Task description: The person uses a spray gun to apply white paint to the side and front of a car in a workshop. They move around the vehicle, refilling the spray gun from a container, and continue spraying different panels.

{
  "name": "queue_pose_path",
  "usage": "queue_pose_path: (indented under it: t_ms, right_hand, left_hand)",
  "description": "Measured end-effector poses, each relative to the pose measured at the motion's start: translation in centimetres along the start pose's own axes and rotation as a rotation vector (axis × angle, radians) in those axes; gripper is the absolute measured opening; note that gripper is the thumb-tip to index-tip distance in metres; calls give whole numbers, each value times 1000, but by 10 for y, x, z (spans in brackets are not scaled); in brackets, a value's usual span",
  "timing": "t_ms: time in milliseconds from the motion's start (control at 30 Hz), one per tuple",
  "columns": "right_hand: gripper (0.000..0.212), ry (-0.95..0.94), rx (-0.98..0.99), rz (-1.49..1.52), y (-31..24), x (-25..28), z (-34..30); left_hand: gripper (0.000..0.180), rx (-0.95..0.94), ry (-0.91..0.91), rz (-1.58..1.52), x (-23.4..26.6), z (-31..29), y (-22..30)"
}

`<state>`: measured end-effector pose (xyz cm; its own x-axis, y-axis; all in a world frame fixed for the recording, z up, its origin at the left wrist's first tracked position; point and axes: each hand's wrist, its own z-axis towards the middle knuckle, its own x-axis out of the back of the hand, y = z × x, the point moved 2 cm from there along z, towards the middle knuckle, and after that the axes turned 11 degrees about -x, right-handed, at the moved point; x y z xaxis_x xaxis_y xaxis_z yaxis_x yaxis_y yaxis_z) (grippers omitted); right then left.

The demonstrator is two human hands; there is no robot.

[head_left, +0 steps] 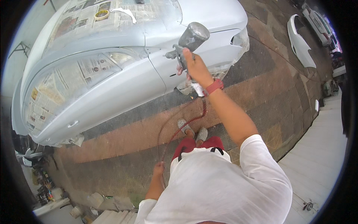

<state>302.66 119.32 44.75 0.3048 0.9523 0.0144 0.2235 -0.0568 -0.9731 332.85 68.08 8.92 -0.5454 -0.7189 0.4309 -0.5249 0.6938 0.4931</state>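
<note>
My right hand (197, 69) is wrapped round the grip of a grey spray gun (182, 56), its paint cup (194, 36) on top. The nozzle points left, toward the side of a pale grey-white car (130, 89); the gap between them is hard to judge. A red hose (197, 116) hangs from the gun's lower end and loops down past my legs. My left hand (159, 168) is closed round that hose at my left side. Newspaper masking (84, 72) covers the car's side windows and windshield.
A roll of masking tape (101, 15) lies on the papered windshield. A loose white body panel (300, 43) rests on the floor at the far right. Patterned mats (123, 143) cover the floor under my feet. Bottles and cans (44, 183) crowd the lower left.
</note>
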Motion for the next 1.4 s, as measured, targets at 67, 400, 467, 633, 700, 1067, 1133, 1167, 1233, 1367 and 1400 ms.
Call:
queue_pose_path:
  t_ms: [67,400,467,633,700,1067,1133,1167,1233,1367,1400]
  right_hand:
    - [66,40,-29,23,-12,15,18]
    - [76,431,-121,-466,-91,72,85]
    - [77,415,-110,-563,-111,62,90]
    - [74,202,-67,-605,-142,3,108]
    - [73,81,-107,-656,-149,-16,118]
    - [69,40,-211,-669,-197,-60,202]
    - [68,137,-189,-708,-193,-35,210]
    - [68,195,-182,-711,-193,-21,209]
    - [69,270,-162,-716,-190,-3,208]
    - [72,254,-194,-793,-184,38,193]
    - [73,226,-227,-836,-177,52,184]
  left_hand:
    - [48,31,-115,0,1,25,10]
    - [49,-190,-303,-215,35,85,133]
    - [50,-237,-336,-67,43,94,144]
    - [46,-282,-307,-50,47,138,125]
    - [45,-300,-333,10,59,125,141]
    - [49,-340,-238,-144,37,134,120]
    - [50,-347,-237,-175,32,109,149]
    - [50,-351,-239,-191,33,93,169]
    - [50,-366,-229,-179,30,80,182]
    - [49,-304,-240,-195,4,92,160]
    - [49,-304,-248,-216,-1,86,162]
